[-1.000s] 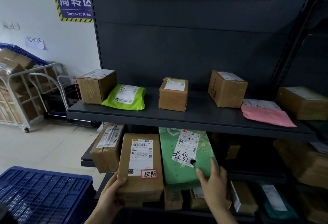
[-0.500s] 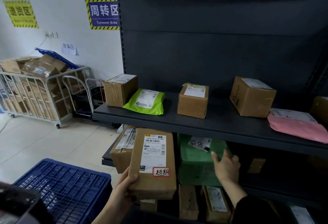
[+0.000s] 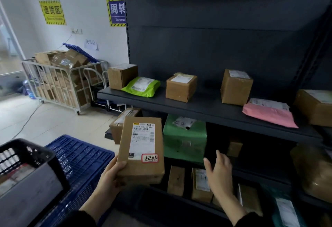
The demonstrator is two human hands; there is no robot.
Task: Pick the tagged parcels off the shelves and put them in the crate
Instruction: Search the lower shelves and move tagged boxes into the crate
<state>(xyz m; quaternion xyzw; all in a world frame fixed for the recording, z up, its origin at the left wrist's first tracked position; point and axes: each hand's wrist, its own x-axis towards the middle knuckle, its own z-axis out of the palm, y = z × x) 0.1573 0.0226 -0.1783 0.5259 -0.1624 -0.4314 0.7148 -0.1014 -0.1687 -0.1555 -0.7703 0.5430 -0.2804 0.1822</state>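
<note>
Left hand point(image 3: 111, 176) grips the flat brown cardboard parcel point(image 3: 142, 149) by its lower left corner, thumb on the front face. One hand only. The parcel stands upright, off the shelf, with most of its length above the grip. A red-bordered handwritten tag point(image 3: 150, 158) sits at the bottom of its white label.

Right hand point(image 3: 218, 171) is open with fingers straight, holds nothing and touches nothing I can see. It hovers well apart from the left, just below and to the right of the green wrapped parcel point(image 3: 185, 138).

The blue plastic lattice crate point(image 3: 79, 155) is just left of the left hand and lower.

Risks, my read:
- The corner grip leaves the parcel top-heavy. A fast swing left could rotate it out of the fingers, so it drops short of the crate or onto the rim.
- The black mesh basket point(image 3: 27, 153) sits further left, so an overshoot could land the parcel in it.
- The green parcel's paper slip is blurred; can't tell if it is a tag, so it could get skipped.
</note>
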